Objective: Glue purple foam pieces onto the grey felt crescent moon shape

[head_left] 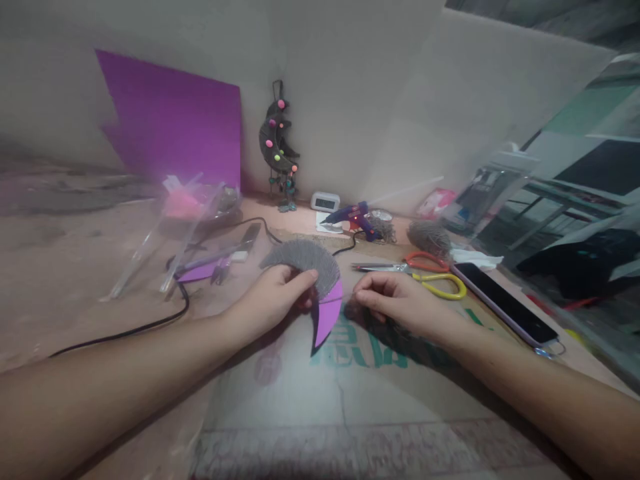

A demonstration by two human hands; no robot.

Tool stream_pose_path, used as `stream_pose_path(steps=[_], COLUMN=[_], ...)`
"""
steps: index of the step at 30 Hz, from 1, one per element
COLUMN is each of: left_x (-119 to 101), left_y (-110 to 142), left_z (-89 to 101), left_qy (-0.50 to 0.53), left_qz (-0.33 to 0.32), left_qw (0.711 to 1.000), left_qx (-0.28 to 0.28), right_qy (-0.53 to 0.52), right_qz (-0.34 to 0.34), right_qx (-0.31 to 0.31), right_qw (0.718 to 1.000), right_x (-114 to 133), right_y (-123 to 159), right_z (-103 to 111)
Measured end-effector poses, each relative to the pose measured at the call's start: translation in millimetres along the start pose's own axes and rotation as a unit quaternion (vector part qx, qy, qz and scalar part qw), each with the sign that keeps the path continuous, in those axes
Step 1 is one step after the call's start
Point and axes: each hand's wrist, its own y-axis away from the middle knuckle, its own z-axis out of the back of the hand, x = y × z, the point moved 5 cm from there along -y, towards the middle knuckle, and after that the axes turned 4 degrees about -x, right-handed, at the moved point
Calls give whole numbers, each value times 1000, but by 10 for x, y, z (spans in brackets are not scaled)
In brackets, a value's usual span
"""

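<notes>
A crescent moon cutout (323, 263) is wrapped in grey yarn over most of its length, and its lower tip shows bare purple. My left hand (287, 287) grips it from the left, thumb on top and the other fingers mostly hidden beneath. From the edge of the wrapping a thin grey strand of yarn (337, 300) runs right to my right hand (383, 293), whose thumb and fingers are pinched together on it. Just beyond that hand lie scissors (427, 261) with one red and one yellow handle.
A blue hot glue gun (355, 215) with a lit red light, a white digital clock (325, 201) and a grey yarn ball (429, 239) sit behind. A decorated moon hanging (273, 140) and purple sheet (185, 120) stand against the wall. Right lies a phone (505, 303); left, clear glue sticks (190, 240).
</notes>
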Motion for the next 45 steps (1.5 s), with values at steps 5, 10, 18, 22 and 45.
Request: stream_pose_path(steps=[5,10,18,22,45], left_x=[50,82,103,108,63], left_y=[-10,4,28,41,87], left_z=[-18,-68,-74,-50,-38], left_qy=[-5,9,-35,-66,-63], left_qz=[13,25,37,44,77], left_qw=[1000,999,997,995,991], left_qx=[13,47,62,59,88], right_qy=[-53,-44,-32,-25,56], right_qz=[15,39,57,61,102], right_qx=[-73,-100,-109,-110,-157], right_qw=[996,993,992,992,981], right_x=[-68,-16,-34,-37,-18], right_y=[-46,-31,-32,-22,-40], right_z=[24,12,15,11,58])
